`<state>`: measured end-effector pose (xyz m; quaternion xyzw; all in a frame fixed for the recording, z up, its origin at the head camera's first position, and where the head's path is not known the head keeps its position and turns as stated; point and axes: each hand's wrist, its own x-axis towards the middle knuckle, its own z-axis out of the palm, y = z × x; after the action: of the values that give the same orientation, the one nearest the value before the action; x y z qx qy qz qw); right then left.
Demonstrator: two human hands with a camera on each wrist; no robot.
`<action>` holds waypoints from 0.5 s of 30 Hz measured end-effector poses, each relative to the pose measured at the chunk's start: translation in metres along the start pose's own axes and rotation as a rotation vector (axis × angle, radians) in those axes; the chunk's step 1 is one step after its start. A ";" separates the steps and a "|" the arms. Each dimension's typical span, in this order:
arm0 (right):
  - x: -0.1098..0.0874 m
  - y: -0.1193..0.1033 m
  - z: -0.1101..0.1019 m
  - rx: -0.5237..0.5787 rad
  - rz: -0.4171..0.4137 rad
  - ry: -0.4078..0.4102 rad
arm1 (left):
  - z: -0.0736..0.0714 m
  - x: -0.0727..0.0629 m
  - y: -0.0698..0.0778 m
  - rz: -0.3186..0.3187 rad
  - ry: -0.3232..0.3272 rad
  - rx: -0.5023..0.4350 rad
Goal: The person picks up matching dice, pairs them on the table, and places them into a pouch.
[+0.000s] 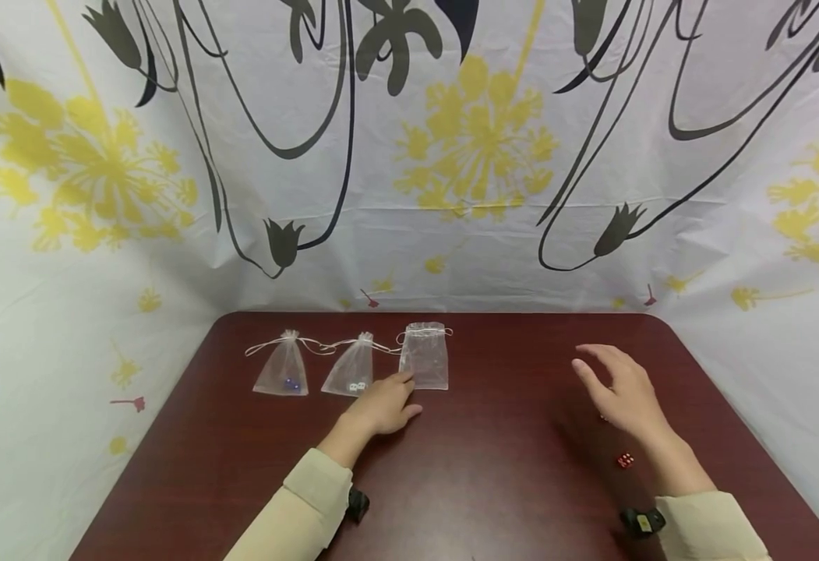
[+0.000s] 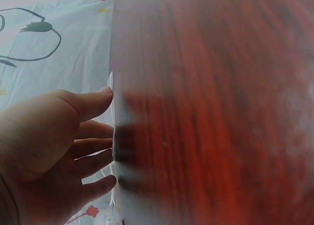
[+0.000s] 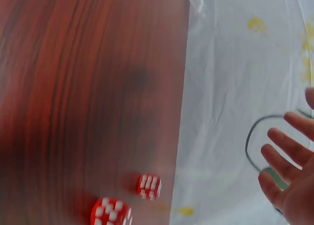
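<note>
- Left hand point(image 1: 381, 405), fingers relaxed and apart, touches the flat rightmost pouch point(image 1: 426, 358).
- Right hand point(image 1: 625, 399), loosely spread, hovers near two red dice point(image 3: 148, 186) on the table point(image 1: 507, 362).
- Left pouch point(image 1: 283, 369) holds blue dice point(image 1: 292, 384); middle pouch point(image 1: 354, 368), just beside it, holds white dice point(image 1: 357, 386).

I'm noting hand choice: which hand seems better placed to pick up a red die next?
Probably the right hand: it is open, near the two red dice. The left hand is farther from them, at the rightmost bag.
</note>
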<state>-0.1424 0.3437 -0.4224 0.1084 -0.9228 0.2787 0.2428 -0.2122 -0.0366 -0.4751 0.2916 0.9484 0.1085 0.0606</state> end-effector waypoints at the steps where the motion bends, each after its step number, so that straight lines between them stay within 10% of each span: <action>1: -0.001 0.003 -0.003 -0.004 0.002 -0.008 | 0.000 0.000 0.000 0.000 0.001 0.000; 15: -0.035 0.052 -0.015 -0.125 0.104 -0.181 | 0.001 0.001 -0.003 0.005 0.006 -0.014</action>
<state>-0.1243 0.3972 -0.4533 0.0695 -0.9610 0.2218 0.1498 -0.2150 -0.0384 -0.4765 0.2933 0.9471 0.1163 0.0595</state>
